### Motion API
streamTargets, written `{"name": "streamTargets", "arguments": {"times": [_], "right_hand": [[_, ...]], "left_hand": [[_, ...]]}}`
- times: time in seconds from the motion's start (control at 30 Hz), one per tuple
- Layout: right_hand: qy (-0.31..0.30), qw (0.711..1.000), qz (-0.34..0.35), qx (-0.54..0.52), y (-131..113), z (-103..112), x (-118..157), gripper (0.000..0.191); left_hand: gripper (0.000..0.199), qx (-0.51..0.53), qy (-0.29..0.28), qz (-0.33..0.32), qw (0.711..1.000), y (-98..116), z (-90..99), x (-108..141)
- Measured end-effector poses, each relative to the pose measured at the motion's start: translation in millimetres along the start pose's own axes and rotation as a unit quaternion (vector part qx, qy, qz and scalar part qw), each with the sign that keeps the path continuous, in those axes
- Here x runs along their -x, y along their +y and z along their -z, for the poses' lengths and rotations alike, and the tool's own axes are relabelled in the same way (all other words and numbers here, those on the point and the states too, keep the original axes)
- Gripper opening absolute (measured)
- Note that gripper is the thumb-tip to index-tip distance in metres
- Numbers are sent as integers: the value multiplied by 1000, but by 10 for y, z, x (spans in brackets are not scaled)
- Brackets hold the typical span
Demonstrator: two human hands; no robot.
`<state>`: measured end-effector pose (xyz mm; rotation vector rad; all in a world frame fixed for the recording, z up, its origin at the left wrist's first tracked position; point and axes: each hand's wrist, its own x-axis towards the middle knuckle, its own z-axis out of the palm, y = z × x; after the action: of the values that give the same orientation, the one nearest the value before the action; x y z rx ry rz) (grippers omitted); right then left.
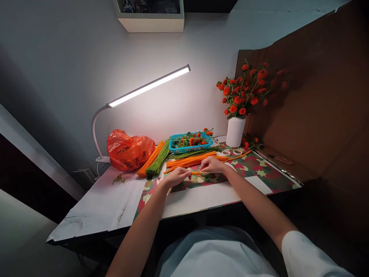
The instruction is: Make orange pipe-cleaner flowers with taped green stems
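Observation:
Over the front of the table, my left hand (178, 177) pinches the left end of a short orange coiled pipe cleaner (196, 173). The coil stretches across to my right hand (211, 165), whose fingers are closed at its other end. Just behind both hands lie loose orange pipe cleaners (188, 161). A blue plastic basket (176, 149) further back holds green stems and small orange flowers (192, 141). Two rolls of tape (226, 153) rest to the right of the orange pipe cleaners.
Bundled green pipe cleaners (158, 161) and an orange plastic bag (127, 150) sit at left, beneath a lit desk lamp (150, 85). A white ribbed vase (235, 132) with orange flowers (236, 100) stands at the back right. Brown cardboard (311, 96) rises on the right.

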<state>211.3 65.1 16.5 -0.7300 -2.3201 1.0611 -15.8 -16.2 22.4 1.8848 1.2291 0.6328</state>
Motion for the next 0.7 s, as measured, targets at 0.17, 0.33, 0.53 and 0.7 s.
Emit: {"name": "streamTargets", "arguments": {"times": [0.17, 0.33, 0.53, 0.7], "right_hand": [[98, 990, 65, 75, -35, -57, -23, 29], [162, 949, 100, 252, -117, -101, -8, 26], [213, 881, 136, 401, -178, -176, 10, 24], [267, 853, 130, 429, -216, -271, 1, 26]], "left_hand": [[49, -1, 71, -22, 997, 13, -20, -21], [44, -23, 119, -27, 992, 18, -28, -39], [42, -54, 152, -29, 986, 5, -43, -75], [41, -43, 230, -19, 972, -24, -104, -146]]}}
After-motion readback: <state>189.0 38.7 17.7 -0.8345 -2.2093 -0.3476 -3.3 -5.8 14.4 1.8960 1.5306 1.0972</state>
